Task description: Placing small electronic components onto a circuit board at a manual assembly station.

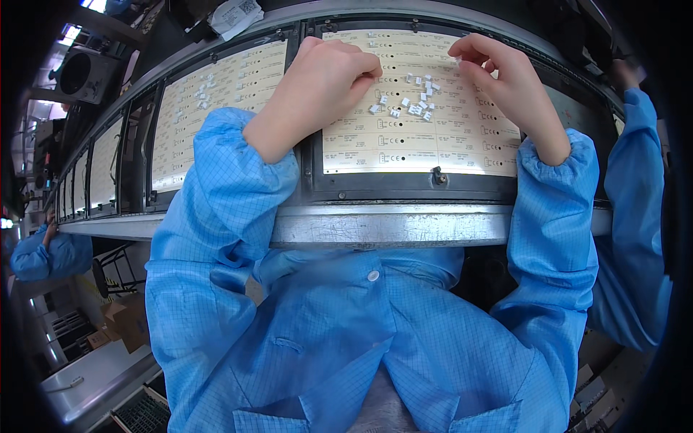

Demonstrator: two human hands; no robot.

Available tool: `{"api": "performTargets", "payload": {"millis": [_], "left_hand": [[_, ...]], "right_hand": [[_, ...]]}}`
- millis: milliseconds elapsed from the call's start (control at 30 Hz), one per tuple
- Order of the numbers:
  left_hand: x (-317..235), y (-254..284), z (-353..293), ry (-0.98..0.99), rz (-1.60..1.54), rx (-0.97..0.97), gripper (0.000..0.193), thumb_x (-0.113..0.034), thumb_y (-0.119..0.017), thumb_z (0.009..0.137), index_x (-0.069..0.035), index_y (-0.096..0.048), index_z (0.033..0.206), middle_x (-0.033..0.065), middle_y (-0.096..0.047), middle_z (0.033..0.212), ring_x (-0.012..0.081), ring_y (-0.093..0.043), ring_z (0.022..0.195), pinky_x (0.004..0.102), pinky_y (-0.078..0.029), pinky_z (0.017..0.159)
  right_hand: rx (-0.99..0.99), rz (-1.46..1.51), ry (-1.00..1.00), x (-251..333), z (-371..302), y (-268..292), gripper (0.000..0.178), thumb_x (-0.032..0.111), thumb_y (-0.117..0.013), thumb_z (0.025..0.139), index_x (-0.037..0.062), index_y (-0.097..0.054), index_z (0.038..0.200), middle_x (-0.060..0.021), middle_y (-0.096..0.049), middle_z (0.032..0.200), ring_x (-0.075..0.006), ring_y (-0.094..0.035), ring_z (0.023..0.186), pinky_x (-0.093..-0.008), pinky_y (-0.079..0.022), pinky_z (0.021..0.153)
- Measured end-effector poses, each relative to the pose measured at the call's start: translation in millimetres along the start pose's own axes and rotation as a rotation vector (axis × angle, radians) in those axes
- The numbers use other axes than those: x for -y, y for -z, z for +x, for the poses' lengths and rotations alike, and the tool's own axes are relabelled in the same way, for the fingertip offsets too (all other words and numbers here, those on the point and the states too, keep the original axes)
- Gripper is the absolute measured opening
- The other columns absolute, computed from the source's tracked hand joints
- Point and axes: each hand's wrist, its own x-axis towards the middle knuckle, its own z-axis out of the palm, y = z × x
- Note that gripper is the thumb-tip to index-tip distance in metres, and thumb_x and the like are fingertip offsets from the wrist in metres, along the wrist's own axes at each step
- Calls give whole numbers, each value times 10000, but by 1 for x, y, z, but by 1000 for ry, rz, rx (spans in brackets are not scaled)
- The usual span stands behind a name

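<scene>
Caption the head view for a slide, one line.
Bare left hand and right hand over a cream printed panel in a black frame, small white blocky pieces scattered between them.

Over my remote link I see small white blocks between the left hand and the right hand, against a cream panel patterned with rows of dark print and black dots, framed in black. Left of the left hand, I read the same cream and dark print on another panel. Nearer the body than both hands, I make out a silver-grey, scuff-streaked rail, then a bright blue coat with a fine dark grid and pale button.
</scene>
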Motion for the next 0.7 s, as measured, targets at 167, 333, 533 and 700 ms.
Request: {"api": "performTargets", "payload": {"millis": [167,333,533,700], "left_hand": [[-8,-4,-2,-71,142,-47,121,-148,-613,885,-124,-728,914,23,-691,862,235,-633,929,388,-403,870],[-14,5,-4,-60,146,-120,147,-168,-665,863,-125,-723,990,8,-686,929,208,-624,900,361,-401,826],[-28,5,-11,19,110,68,131,-159,-623,855,-137,-715,945,16,-676,874,222,-649,899,395,-396,806],[-25,3,-9,11,39,9,80,-145,-629,838,-117,-669,901,47,-675,853,248,-660,861,402,-409,784]], "right_hand": [[27,10,15,-2,2,7,178,111,-625,963,49,-673,1123,-82,-703,986,-177,-652,854,-257,-500,716],[-26,17,-47,-16,-9,25,191,99,-637,951,41,-667,1130,-91,-704,1007,-178,-664,891,-259,-522,816],[137,-48,-149,-18,-23,31,157,80,-662,916,9,-673,1056,-87,-703,907,-168,-658,814,-254,-515,741],[176,-74,-86,-14,-21,25,136,56,-650,914,8,-681,1037,-94,-685,931,-196,-657,829,-276,-520,739]]}}
